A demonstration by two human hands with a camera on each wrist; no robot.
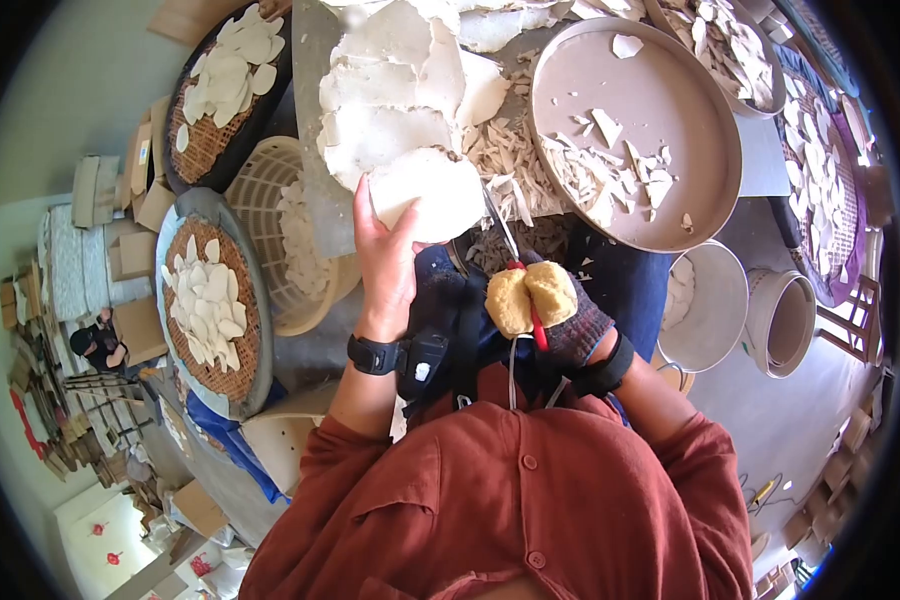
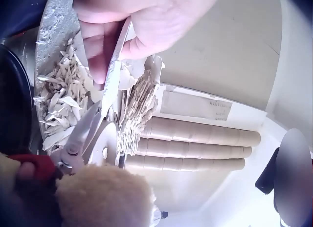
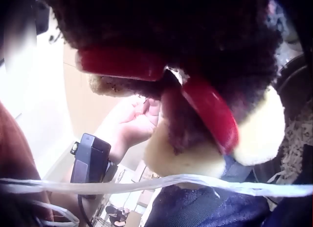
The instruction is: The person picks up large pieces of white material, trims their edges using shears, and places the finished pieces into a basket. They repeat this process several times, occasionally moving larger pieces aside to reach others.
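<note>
My left hand pinches a flat, pale, rounded slice between thumb and fingers. In the left wrist view the slice appears edge-on. My right hand, in a dark knitted glove, grips red-handled scissors. Their blades point up at the edge of the slice, with the tips right at its rim. Yellow foam padding bulges around the handles and the gloved fingers. Behind the slice lie large, ragged pale sheets. A heap of narrow offcuts lies beside the blades.
A round tray with broken bits stands at the right. Woven trays of pale slices and a slatted plastic basket stand at the left. A metal pot and a bucket are on the floor at the right.
</note>
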